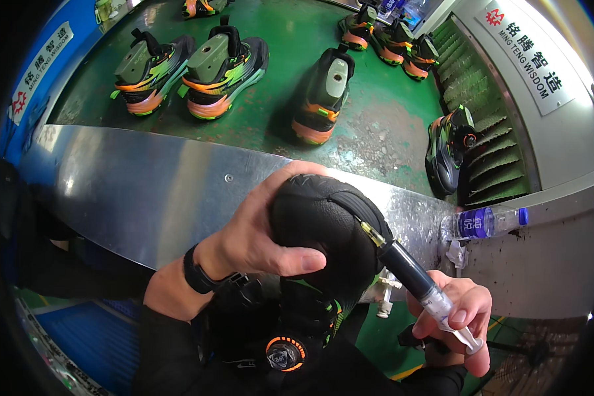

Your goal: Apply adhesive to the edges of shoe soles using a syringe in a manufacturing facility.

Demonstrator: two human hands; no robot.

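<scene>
A black shoe point(317, 221) with green trim and an orange-ringed dial point(286, 354) is tilted toe-up in front of me. Wrapped round its toe from the left is my left hand point(270, 244), thumb pressed across the front. My right hand point(459, 310) grips a syringe point(409, 270) filled with dark liquid, its fingers about the barrel's lower end and the white plunger. The yellowish needle tip point(369, 230) points up-left and meets the edge between the toe and the sole. My left palm is hidden behind the shoe.
Beyond a metal ledge point(145, 171) lies a green surface point(257, 138) bearing several shoes, among them one in the middle point(323, 99) and a black one point(447, 152) beside the slatted vent point(495, 138). A plastic bottle point(485, 223) lies on its side at right, near crumpled tissue point(455, 254).
</scene>
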